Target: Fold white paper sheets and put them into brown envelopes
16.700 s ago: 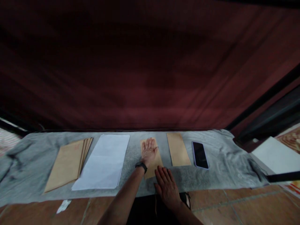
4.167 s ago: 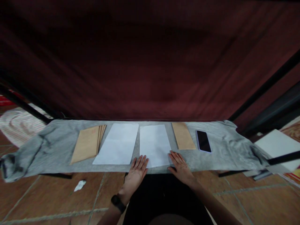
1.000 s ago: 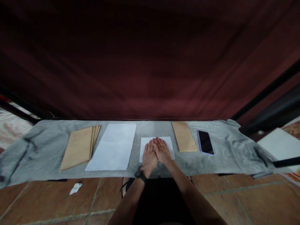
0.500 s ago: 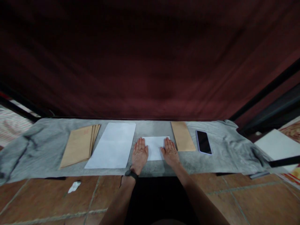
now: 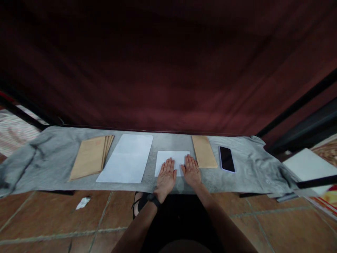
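Lying flat with fingers stretched out and gripping nothing, the left hand (image 5: 166, 174) covers the lower middle of the small white paper (image 5: 163, 158), while the right hand (image 5: 191, 171), its fingers also straight and its thumb apart, rests over the right edge. The small white paper sits on the grey cloth (image 5: 163, 142) between the large white paper (image 5: 125, 158) and the single brown envelope (image 5: 204, 153). No writing can be made out on either white paper. Farther left, the fanned brown envelopes (image 5: 88, 158) overlap one another; the top one bears a faint reddish mark near its upper right corner, too small to read. Whether any envelope has something inside cannot be told. To the right of the single brown envelope, just beside it, is the phone (image 5: 226, 159), screen up and dark, in a pale purple surround. A black wristband (image 5: 153, 199) circles the left wrist. At the far right lie a white panel (image 5: 309, 163) and, below it, a red-and-yellow printed item (image 5: 330, 197) whose print is illegible. A crumpled white scrap (image 5: 83, 203) lies on the tiled floor (image 5: 118, 211).
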{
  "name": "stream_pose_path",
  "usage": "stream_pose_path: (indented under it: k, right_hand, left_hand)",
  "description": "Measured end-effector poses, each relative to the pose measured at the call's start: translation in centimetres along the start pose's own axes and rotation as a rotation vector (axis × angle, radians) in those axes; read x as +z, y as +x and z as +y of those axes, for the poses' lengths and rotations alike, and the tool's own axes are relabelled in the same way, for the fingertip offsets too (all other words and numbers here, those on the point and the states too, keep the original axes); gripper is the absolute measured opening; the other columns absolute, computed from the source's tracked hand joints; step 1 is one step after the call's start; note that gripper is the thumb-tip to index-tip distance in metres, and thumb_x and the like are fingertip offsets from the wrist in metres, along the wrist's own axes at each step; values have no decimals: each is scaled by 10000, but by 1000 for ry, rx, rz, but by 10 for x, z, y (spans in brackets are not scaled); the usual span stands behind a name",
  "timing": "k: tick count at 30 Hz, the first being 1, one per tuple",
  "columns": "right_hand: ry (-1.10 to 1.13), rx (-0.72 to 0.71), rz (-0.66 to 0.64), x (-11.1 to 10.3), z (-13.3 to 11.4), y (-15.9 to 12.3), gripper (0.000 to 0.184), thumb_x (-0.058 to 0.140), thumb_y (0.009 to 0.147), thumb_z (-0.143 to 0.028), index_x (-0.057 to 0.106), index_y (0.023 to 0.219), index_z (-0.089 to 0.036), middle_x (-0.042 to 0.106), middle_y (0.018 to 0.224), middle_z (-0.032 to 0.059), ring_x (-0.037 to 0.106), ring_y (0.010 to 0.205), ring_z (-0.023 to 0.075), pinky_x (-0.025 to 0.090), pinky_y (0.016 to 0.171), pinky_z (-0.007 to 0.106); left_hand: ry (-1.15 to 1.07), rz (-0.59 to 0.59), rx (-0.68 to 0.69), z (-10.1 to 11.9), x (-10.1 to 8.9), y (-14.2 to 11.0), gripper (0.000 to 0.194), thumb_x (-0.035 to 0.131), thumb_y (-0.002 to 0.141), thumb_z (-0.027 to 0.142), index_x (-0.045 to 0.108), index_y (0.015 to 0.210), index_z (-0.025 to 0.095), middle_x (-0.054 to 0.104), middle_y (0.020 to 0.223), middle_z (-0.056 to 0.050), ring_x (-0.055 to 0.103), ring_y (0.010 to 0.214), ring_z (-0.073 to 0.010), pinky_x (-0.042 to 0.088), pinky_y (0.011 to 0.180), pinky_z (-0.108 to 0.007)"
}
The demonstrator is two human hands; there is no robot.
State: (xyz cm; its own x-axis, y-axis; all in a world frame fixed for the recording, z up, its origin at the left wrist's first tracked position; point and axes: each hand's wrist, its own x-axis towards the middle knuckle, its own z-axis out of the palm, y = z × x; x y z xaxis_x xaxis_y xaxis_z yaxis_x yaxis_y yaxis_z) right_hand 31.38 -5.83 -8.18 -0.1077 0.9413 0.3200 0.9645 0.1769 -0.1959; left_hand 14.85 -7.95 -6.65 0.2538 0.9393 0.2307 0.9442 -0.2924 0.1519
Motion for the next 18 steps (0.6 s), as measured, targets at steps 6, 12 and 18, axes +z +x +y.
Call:
stream_pose_path:
  k: [6,12,18]
  right_hand:
    - [115,-64,-100,-10,-35,-8,577,276,1057,-347,317,1562,-73,329,1610,154,284,1504,265,248,1220,477]
    - [135,-208,-118,-11,-50,-28,569,258,1072,-382,337,1555,-91,397,1582,131,333,1483,220,265,1228,439]
    - [53,-234,-54,-16,-22,-40,585,343,1064,-385,290,1573,-102,383,1586,153,345,1477,246,300,1204,459]
  left_hand:
    - [54,-67,29,-5,-6,-1,578,302,989,229,320,1545,70,336,1619,-138,237,1525,-225,240,1250,-428]
    - [86,-87,45,-10,-9,-12,600,317,966,184,297,1557,80,314,1631,-127,215,1531,-220,217,1255,-409]
    - [9,6,-3,-22,-16,-25,599,312,1017,341,269,1573,123,366,1603,-130,269,1515,-219,258,1244,-439]
